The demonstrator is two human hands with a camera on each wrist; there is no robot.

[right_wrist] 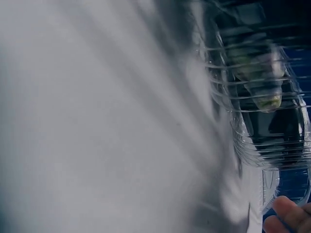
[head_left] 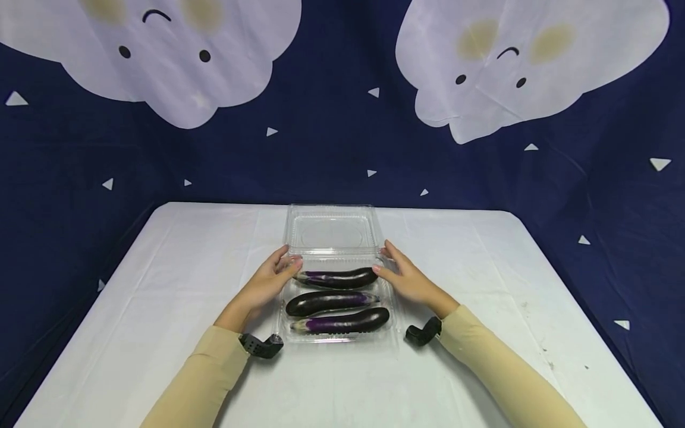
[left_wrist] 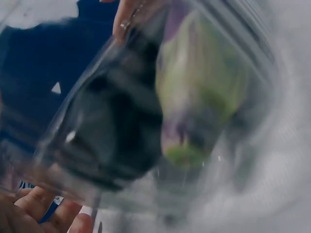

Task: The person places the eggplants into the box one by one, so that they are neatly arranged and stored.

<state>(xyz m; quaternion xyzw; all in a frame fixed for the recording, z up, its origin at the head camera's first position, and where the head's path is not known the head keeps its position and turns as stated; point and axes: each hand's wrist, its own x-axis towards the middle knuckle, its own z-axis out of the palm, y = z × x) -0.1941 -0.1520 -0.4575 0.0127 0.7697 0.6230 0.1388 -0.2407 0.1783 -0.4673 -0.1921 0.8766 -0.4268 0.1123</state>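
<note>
A clear plastic clamshell container (head_left: 398, 321) lies on the table with its lid (head_left: 332, 229) folded back. Inside are three eggplants: a far one (head_left: 337, 278), a middle one (head_left: 326, 302) and a near one (head_left: 345, 322). My left hand (head_left: 267, 280) grips the container's left side near the hinge, thumb over the rim. On the opposite side, my right hand (head_left: 409, 279) holds the container the same way, its thumb by the far eggplant's dark end. Through the plastic, the left wrist view shows a blurred green eggplant cap (left_wrist: 199, 92). Fingers (right_wrist: 289, 213) appear beside the container wall in the right wrist view.
A white cloth covers the table (head_left: 160, 333). Behind it hangs a dark blue curtain (head_left: 332, 154) printed with clouds and small triangles. Black wrist cameras (head_left: 262, 346) sit on both of the person's wrists, close to the container's near corners.
</note>
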